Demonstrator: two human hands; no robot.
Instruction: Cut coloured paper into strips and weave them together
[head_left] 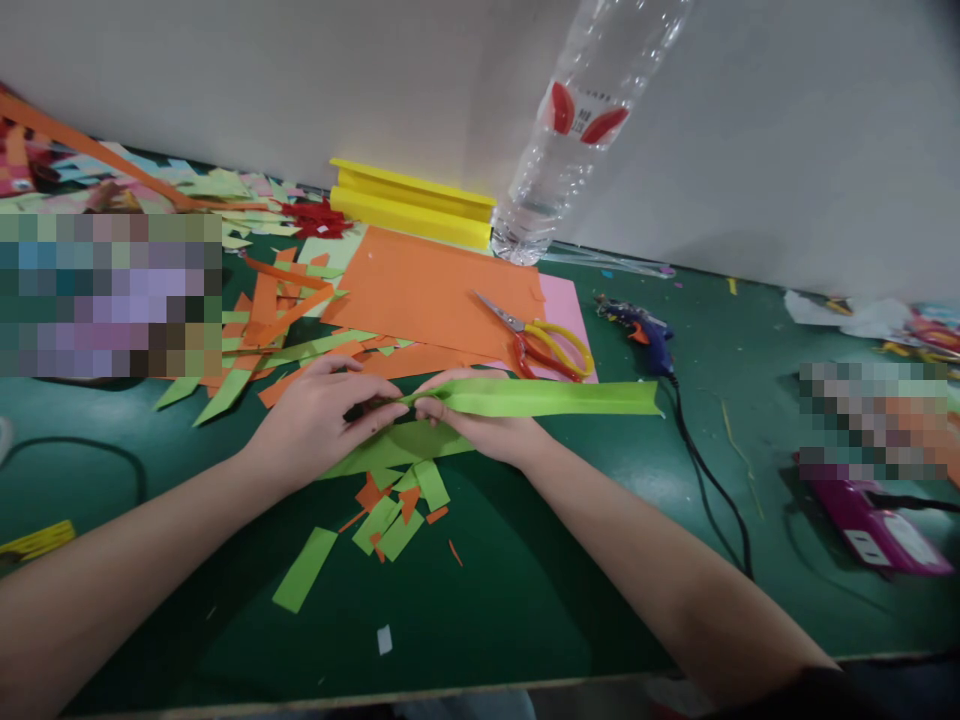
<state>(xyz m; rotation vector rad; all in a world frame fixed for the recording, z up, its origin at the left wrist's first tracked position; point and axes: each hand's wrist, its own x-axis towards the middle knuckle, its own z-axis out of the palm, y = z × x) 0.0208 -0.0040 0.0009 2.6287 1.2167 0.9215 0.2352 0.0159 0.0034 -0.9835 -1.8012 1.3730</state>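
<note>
A long bright green paper strip (pixel 555 398) lies across the middle of the green table (pixel 525 580), folded lengthwise. My left hand (pixel 319 415) pinches its left end with closed fingers. My right hand (pixel 480 425) grips the same strip just to the right, thumb and fingers pressed on the fold. A second green strip (pixel 397 448) lies under my hands. Small green and orange paper scraps (pixel 390 515) are scattered just in front of them.
Yellow-handled scissors (pixel 544 340) rest on orange paper sheets (pixel 427 285) behind my hands. A blue glue gun (pixel 645 330) with a black cord lies to the right. A clear plastic bottle (pixel 570 130), yellow folded card (pixel 412 200), and piles of cut strips (pixel 270 310) line the back.
</note>
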